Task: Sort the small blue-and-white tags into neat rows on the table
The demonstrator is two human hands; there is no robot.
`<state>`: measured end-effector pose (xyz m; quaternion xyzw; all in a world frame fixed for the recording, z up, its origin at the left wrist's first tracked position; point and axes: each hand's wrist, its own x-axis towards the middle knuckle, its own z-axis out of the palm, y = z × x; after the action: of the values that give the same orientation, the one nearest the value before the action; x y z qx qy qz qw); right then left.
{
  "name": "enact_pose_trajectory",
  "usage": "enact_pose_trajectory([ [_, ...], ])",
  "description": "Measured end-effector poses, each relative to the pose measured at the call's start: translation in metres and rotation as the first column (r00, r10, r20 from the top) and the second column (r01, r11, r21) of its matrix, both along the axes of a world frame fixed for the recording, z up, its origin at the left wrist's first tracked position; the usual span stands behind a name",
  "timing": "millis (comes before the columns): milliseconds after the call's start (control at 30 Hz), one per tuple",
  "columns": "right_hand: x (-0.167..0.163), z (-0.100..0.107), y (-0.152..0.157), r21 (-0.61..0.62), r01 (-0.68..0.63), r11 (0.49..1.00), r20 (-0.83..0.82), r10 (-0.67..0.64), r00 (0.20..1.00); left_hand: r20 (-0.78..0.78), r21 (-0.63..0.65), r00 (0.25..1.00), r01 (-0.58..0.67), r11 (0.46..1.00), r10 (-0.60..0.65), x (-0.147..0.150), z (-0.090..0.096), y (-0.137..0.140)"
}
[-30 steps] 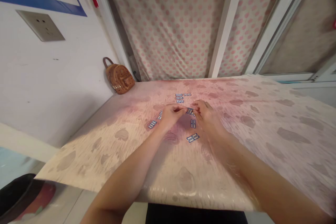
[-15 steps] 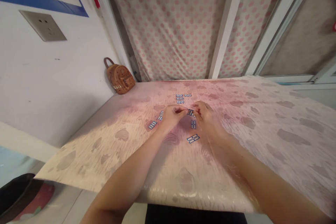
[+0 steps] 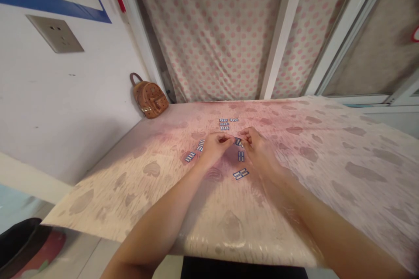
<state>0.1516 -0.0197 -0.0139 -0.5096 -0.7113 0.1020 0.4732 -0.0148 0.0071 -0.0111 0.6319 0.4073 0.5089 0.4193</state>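
Over the middle of the table my left hand (image 3: 216,144) and my right hand (image 3: 258,144) face each other, fingertips close together. Each one pinches thumb against fingers; whatever lies between the tips is too small to make out. Just below and behind the fingertips is a small blue-edged piece with pale strips (image 3: 238,142), partly covered by my right hand. Nearer me lie another such piece (image 3: 241,156) and a larger, slanted one (image 3: 241,174). Left of my left hand rest two more striped pieces, one (image 3: 190,157) fully visible and one (image 3: 200,144) partly hidden by the hand.
Beyond my hands, several similar striped pieces (image 3: 224,124) lie grouped. A patterned cloth (image 3: 151,168) covers the table. At the back left corner a small brown backpack (image 3: 151,99) leans by the wall. A polka-dot curtain (image 3: 209,30) hangs behind; a dark bin (image 3: 22,244) stands on the floor.
My fingertips have shifted very slightly while both hands keep their pinch. The pieces on the table lie as before; the whole view has tilted a little.
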Motion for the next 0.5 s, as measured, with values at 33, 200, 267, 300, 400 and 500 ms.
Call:
enact_pose_trajectory([
  [33,0.0003,0.0005,0.0001,0.001,0.000,1.000,0.004,0.000,1.000,0.001,0.000,1.000,-0.012,1.000,0.012,-0.0001,0.0001,0.0002],
  [200,0.0030,0.0040,-0.0009,0.085,-0.042,0.995,0.149,0.029,0.988,0.017,-0.048,0.997,-0.071,0.996,0.072,-0.0028,0.0040,0.0010],
  [267,0.0038,0.0045,-0.0012,0.103,-0.063,0.993,0.235,0.037,0.971,0.017,-0.086,0.996,-0.082,0.993,0.083,-0.0037,0.0065,0.0006],
  [300,0.0041,0.0046,-0.0013,0.109,-0.065,0.992,0.263,0.034,0.964,0.019,-0.106,0.996,-0.082,0.991,0.084,-0.0039,0.0076,0.0003],
  [400,0.0044,0.0049,-0.0008,0.123,-0.052,0.991,0.289,0.015,0.957,0.041,-0.151,0.996,-0.067,0.986,0.074,-0.0042,0.0095,-0.0001],
  [500,0.0045,0.0056,0.0000,0.125,-0.067,0.990,0.276,0.030,0.961,0.063,-0.168,0.997,-0.035,0.985,0.047,-0.0042,0.0091,0.0006],
])
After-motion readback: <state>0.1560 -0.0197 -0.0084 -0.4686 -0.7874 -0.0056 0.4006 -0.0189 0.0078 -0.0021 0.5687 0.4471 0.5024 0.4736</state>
